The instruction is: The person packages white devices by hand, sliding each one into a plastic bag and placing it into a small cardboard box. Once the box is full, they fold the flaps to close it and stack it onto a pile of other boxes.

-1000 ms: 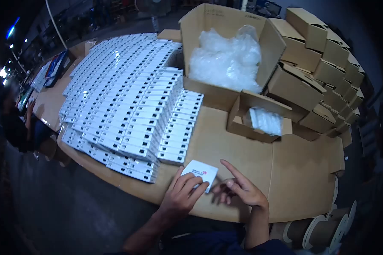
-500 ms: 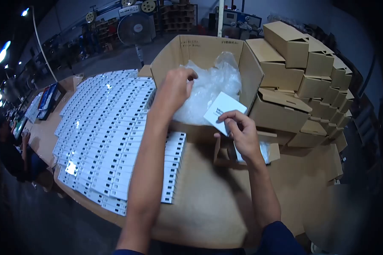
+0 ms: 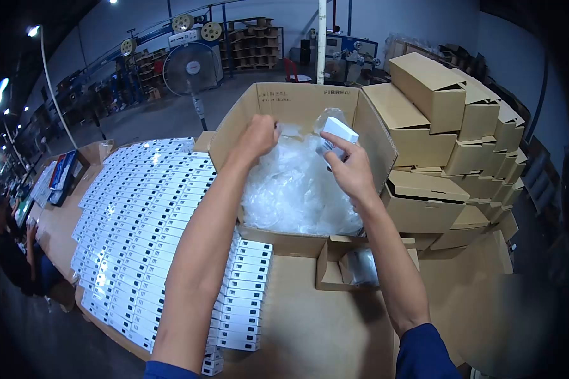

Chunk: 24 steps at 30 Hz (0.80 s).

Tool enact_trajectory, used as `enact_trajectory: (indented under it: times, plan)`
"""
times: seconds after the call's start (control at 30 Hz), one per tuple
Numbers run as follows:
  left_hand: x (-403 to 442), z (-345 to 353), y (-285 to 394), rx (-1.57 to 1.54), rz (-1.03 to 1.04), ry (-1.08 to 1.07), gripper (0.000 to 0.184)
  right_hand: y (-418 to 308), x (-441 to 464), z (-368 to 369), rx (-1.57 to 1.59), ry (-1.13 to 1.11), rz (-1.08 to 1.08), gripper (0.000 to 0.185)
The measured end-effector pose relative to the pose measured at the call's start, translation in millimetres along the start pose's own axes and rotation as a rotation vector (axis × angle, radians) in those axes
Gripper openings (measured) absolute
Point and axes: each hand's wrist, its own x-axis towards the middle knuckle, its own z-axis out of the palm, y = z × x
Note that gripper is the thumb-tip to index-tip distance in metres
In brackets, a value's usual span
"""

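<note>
My right hand (image 3: 351,169) grips a small white box (image 3: 341,131) between thumb and fingers, tilted above the big carton. My left hand (image 3: 258,135) is closed over the carton's left part, its fingertips turned away from me; what they pinch, if anything, is hidden. Under both hands the open cardboard carton (image 3: 234,116) holds a heap of clear plastic bags (image 3: 291,186). In front of it stands a small open cardboard box (image 3: 326,270) with a plastic-wrapped item (image 3: 359,268) inside, partly covered by my right forearm.
Rows of white boxes (image 3: 129,234) cover the table's left side, passing under my left forearm. Brown cardboard boxes (image 3: 423,114) are stacked at the right. A standing fan (image 3: 193,68) is behind. At far left a person (image 3: 16,246) sits by the table.
My view has tilted upward. My right hand has moved forward over the carton, turning the white box from its printed face to a more edge-on tilt. My left hand has closed further.
</note>
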Motion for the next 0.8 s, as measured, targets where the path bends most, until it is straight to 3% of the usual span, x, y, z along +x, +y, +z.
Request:
enact_trajectory:
  times: [0.27, 0.37, 0.5, 0.53, 0.57, 0.6, 0.63, 0.7, 0.77, 0.8]
  plan:
    - [-18.3, -62.5, 56.5, -0.458, -0.092, 0.298, 0.027, -27.0, -0.5, -9.5, 0.046, 0.106, -0.095, 0.058]
    - [-52.0, -69.9, 88.3, -0.7, -0.109, 0.358, 0.027, -39.4, -14.6, -11.7, 0.09, 0.078, -0.036, 0.069]
    - [-110.3, -54.8, 129.7, -0.885, -0.13, 0.489, 0.024, -60.6, -58.3, -31.4, 0.364, -0.19, 0.104, 0.038]
    - [-126.5, -49.5, 140.7, -0.889, -0.119, 0.548, 0.024, -58.3, -77.0, -27.4, 0.461, -0.162, 0.09, 0.026]
    - [-143.0, -45.8, 148.2, -0.894, -0.11, 0.605, 0.023, -54.0, -95.2, -30.2, 0.355, -0.174, 0.182, 0.027]
    - [-158.9, -38.1, 147.8, -0.806, -0.098, 0.648, 0.024, -52.1, -117.7, -26.8, 0.4, -0.123, 0.096, 0.029]
    - [-177.5, -39.6, 153.2, -0.737, -0.156, 0.603, 0.025, -51.4, -140.0, -24.1, 0.445, -0.069, 0.011, 0.031]
    - [-220.3, -45.1, 167.1, -0.599, -0.277, 0.501, 0.026, -58.7, -179.6, -35.5, 0.175, 0.002, -0.067, 0.037]
    - [-255.5, -45.3, 180.9, -0.601, -0.312, 0.485, 0.026, -47.0, -212.7, -38.6, 0.109, -0.008, -0.098, 0.035]
    - [-271.5, -41.6, 186.3, -0.615, -0.316, 0.505, 0.026, -49.8, -231.0, -38.8, 0.162, -0.017, 0.031, 0.033]
